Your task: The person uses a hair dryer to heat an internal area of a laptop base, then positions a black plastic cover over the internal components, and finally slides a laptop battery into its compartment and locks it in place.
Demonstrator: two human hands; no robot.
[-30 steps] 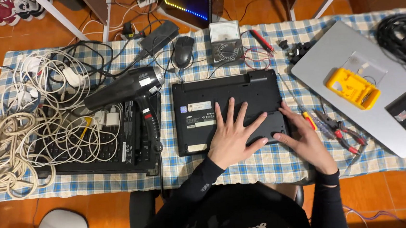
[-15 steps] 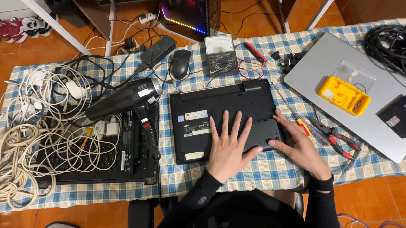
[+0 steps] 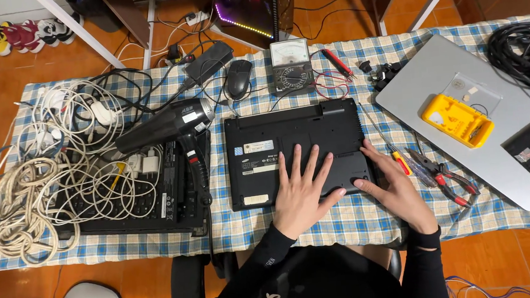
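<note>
Both hands flat and open, holding nothing, resting on black laptop (image 3: pixel 297 153) turned underside up. Left hand (image 3: pixel 303 190) spread wide, fingers fanned across near middle of base panel, palm at laptop's near edge. Right hand (image 3: pixel 394 189) at laptop's near right corner, fingers (image 3: pixel 366 184) touching that corner, palm off to the side over checked cloth of desk (image 3: pixel 233 230).

Laptop placed about centre of desk, close to near edge, directly ahead of body. Long axis running left to right, parallel to near edge of desk. Hinge side toward far edge, judged from rib along that side. Left hand nearer to laptop's middle; right hand nearer to its right edge and corner.

Red-handled screwdriver (image 3: pixel 401 162) and pliers (image 3: pixel 445 176) lying just beside right hand, toward right edge of desk. Yellow bit case (image 3: pixel 457 120) on silver laptop (image 3: pixel 519 173) further right, well apart. Black hair dryer (image 3: pixel 165 126) and second black device under tangled cables (image 3: pixel 59 178) toward left edge. Analogue meter (image 3: pixel 291 65) and mouse (image 3: pixel 239 79) near far edge.
</note>
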